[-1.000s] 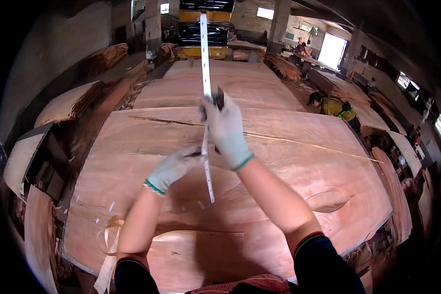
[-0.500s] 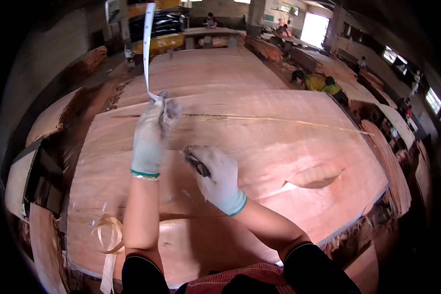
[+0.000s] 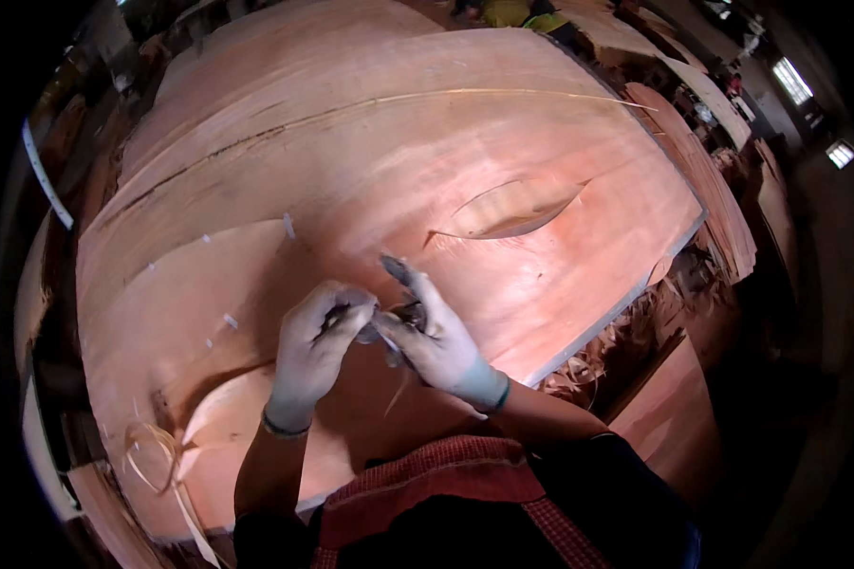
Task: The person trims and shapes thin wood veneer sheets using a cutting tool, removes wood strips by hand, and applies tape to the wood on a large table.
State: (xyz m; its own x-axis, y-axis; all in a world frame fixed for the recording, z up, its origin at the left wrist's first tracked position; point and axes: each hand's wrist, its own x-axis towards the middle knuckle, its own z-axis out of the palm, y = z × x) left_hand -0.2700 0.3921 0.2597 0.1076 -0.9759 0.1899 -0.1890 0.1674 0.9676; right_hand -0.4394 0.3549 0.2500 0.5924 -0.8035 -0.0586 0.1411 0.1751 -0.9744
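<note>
Seen from the head camera, as the wearer looks down, two gloved hands meet above the near half of a broad veneer sheet (image 3: 579, 275). The sheet fills most of the view and lies under and all around the hands. It is reddish brown, with a soft sheen to the right and smoky shading near the middle. Right of the hands, beyond their tips, is a lens-shaped split (image 3: 512, 209) with pointed ends and a paler layer inside. A long, thin sliver (image 3: 427, 95) crosses the far part, dark at its left and pale at its right, where it pokes past the sheet's edge. Lower left, a torn patch shows lighter wood, and near it a curled ribbon of wood (image 3: 192, 517) trails over the near edge. Small white bits (image 3: 288, 226) dot the left half.

The left hand (image 3: 315, 341) bends its fingers in toward those of the right hand (image 3: 441, 346), whose index finger points up and away. Whether either hand's fingers are clamped on something cannot be told; blur and dark glove tips hide it. A thin pale strand (image 3: 396, 396) hangs just below them.

The right edge slants from a far corner down toward the wearer, grey-rimmed, with torn scraps (image 3: 579, 370) beside it. Bare veneer gives open room ahead and to both sides; close behind the hands is the wearer's red apron (image 3: 427, 474).
</note>
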